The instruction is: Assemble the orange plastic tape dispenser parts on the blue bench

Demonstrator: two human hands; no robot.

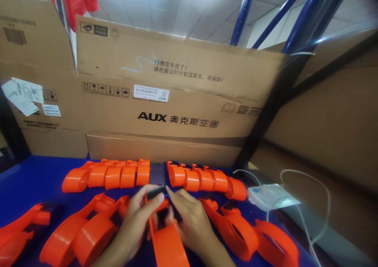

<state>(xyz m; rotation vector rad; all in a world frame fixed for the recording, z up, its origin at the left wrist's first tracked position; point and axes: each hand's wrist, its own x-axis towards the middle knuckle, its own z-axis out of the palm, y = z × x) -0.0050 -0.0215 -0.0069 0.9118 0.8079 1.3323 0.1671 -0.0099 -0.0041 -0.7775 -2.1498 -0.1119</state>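
Observation:
Both hands are on one orange plastic tape dispenser [170, 246] at the front middle, its wide band toward me and its narrow head pointing away. My left hand [137, 216] wraps the head from the left, with the thumb pressed by a black strip [155, 192] across its end. From the other side, my right hand [191, 216] grips the same head, index finger reaching to the strip's right end. Its other fingers are partly hidden behind the orange part. Similar dispensers [94, 235] lie close to my left forearm, and others [236, 231] lie right of my right hand.
Two rows of orange dispensers, left [113, 175] and right [199, 179], stand at the back of the blue tabletop [20, 180]. A dark flat rectangular object [157, 174] lies between them. Cardboard [177, 101] walls the back. A clear plastic packet [274, 196] and white cable [327, 204] are right.

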